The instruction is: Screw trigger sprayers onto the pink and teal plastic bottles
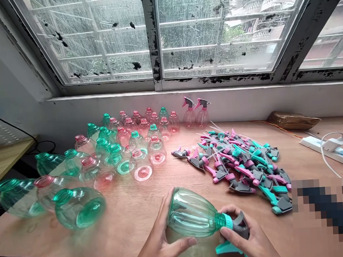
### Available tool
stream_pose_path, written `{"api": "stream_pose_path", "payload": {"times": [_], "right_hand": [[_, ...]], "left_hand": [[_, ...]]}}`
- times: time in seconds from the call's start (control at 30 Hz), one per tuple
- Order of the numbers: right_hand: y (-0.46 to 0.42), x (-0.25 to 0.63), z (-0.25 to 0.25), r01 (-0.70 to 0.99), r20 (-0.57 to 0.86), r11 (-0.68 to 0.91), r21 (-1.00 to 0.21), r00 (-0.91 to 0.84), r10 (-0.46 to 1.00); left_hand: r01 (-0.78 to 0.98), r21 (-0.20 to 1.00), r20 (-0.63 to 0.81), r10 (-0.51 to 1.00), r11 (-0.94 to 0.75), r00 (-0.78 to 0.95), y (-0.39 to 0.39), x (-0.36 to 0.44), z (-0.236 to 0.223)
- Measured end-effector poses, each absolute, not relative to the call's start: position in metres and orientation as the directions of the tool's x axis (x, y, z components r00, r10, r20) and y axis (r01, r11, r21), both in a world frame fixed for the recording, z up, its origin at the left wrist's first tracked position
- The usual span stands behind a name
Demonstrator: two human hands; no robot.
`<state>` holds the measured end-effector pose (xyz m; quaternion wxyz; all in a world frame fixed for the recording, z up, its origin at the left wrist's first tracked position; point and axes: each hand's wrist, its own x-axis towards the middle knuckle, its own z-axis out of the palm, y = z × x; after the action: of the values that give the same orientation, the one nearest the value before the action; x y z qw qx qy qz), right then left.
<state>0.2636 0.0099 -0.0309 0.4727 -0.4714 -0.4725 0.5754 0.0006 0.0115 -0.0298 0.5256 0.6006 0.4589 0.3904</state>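
Note:
A clear green spray bottle (193, 213) lies on its side in the air above the table's front edge, its neck pointing right. My left hand (162, 236) is wrapped round the bottle's base end, with the thumb below it. At the neck, my right hand (248, 232) grips the grey and teal trigger sprayer (240, 225), fingers on the teal collar (228, 220). The sprayer's collar sits against the bottle's threaded neck; how far it is screwed on I cannot tell. The teal trigger (228, 248) hangs downward.
Several open green and pink bottles (137, 166) stand at the left. A heap of loose trigger sprayers (239, 159) lies to the right. Two pink bottles with sprayers (196, 113) stand by the wall. A power strip (333, 150) and a brown package (292, 120) are at far right.

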Motion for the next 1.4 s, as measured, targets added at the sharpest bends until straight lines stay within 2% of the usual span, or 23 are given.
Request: {"api": "stream_pose_path", "payload": {"times": [0.67, 1.17, 1.4], "right_hand": [[0.012, 0.266, -0.039, -0.121, -0.097, -0.113, -0.986, -0.137, 0.986], [0.017, 0.267, -0.037, -0.21, -0.045, -0.094, -0.973, -0.226, 0.973], [0.018, 0.267, -0.039, -0.19, -0.021, -0.065, -0.98, -0.226, 0.974]], "left_hand": [[0.166, 0.984, 0.026, 0.965, -0.071, 0.262, 0.014, 0.002, -0.028], [0.14, 0.99, -0.041, 0.986, 0.018, 0.165, 0.013, 0.004, -0.03], [0.188, 0.982, -0.016, 0.984, -0.019, 0.18, 0.016, 0.001, -0.034]]}}
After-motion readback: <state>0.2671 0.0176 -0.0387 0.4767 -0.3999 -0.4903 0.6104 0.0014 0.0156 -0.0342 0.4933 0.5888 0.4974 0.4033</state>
